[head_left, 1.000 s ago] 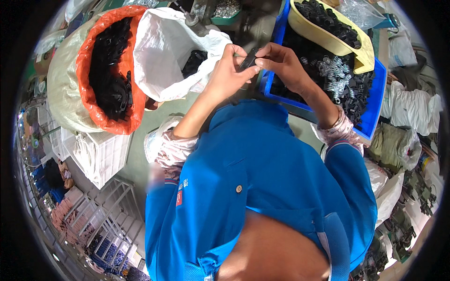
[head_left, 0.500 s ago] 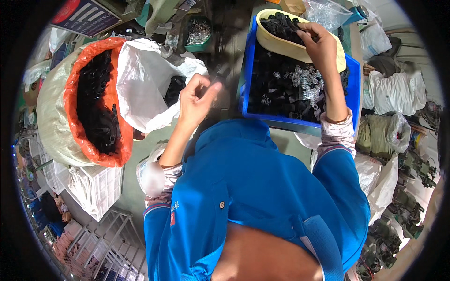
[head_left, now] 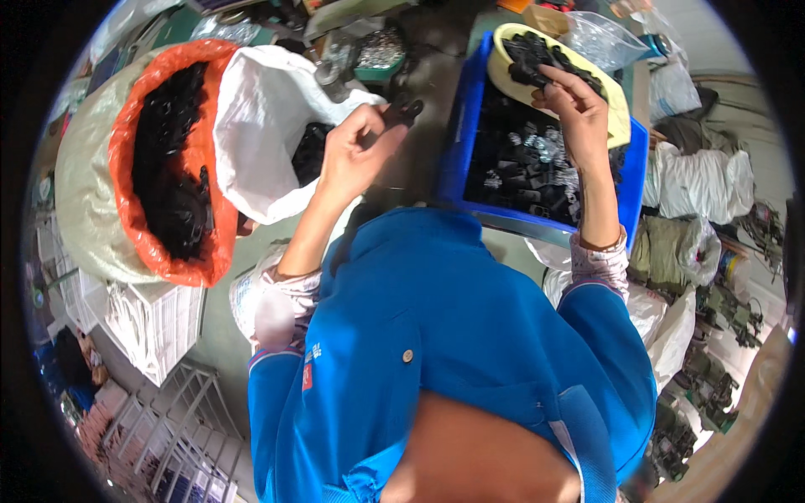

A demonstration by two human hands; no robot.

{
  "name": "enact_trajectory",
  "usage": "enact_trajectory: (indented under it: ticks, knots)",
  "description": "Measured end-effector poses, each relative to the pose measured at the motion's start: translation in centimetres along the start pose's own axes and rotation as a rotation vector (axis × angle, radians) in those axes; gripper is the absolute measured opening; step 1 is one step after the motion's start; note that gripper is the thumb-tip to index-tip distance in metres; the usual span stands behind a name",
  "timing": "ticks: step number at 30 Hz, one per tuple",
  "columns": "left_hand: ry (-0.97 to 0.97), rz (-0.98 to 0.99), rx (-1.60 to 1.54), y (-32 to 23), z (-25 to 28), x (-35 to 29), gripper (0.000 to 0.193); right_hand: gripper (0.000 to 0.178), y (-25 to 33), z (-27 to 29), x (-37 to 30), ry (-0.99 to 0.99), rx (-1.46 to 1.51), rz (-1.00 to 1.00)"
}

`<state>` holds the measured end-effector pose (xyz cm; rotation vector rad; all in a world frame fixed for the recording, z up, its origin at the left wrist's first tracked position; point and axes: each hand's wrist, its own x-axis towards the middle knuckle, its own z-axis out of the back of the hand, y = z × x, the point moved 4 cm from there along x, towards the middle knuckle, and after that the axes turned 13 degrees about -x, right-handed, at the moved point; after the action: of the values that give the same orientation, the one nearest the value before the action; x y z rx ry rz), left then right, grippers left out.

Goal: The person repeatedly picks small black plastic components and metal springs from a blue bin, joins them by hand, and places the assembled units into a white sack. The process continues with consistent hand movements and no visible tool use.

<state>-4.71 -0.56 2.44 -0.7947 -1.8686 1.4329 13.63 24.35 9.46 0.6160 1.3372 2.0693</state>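
My left hand (head_left: 350, 153) is closed around a small black plastic part (head_left: 407, 111), whose end sticks out past the fingertips. It hangs beside the white sack (head_left: 256, 138), which has black parts inside. My right hand (head_left: 580, 121) reaches over the cream-yellow tub (head_left: 619, 105), its fingers closed on a black plastic piece (head_left: 530, 72) at the heap of similar pieces. Below the tub stands a blue bin (head_left: 459, 155) holding black parts and shiny coil springs (head_left: 549, 147).
On the left, an orange-lined sack (head_left: 226, 243) is full of black parts. A green tub (head_left: 381, 73) of small metal pieces stands at the back. A white plastic crate (head_left: 172, 331) sits low on the left. Clear bags (head_left: 604, 38) lie behind the yellow tub.
The view has shifted a little. My right hand has drawn slightly nearer within the tub, and its fingers have changed pose. My left hand still holds its black part, now turned more sideways.
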Motion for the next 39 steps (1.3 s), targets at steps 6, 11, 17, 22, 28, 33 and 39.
enact_trajectory:
  ticks: [6, 11, 17, 22, 28, 33, 39]
  knots:
    - [0.009, -0.092, 0.073, -1.8, 2.9, 0.3, 0.026, 0.028, 0.9, -8.9, -0.4, 0.262, 0.171, 0.042]
    - [0.016, -0.061, 0.078, -2.3, 5.6, -0.2, 0.025, 0.030, 1.9, -13.8, 0.1, 0.299, 0.179, 0.069]
    - [0.103, -0.035, 0.102, -2.6, 8.1, 0.3, 0.028, 0.028, 2.9, -17.3, 1.0, 0.341, 0.081, 0.132]
    - [0.135, -0.033, 0.154, -2.8, 9.5, 1.1, 0.027, 0.028, 3.3, -18.4, 1.8, 0.334, -0.067, 0.107]
    - [0.160, -0.103, 0.306, -3.6, 10.6, 2.3, 0.028, 0.029, 4.1, -19.1, 2.8, 0.209, -0.321, 0.383]
    - [0.194, -0.238, 0.414, -4.3, 10.9, 3.2, 0.028, 0.028, 4.9, -20.0, 2.9, 0.273, -0.245, 0.294]
    - [0.240, -0.401, 0.552, -4.5, 11.7, 4.2, 0.017, 0.029, 5.5, -21.1, 3.2, 0.253, -0.299, 0.354]
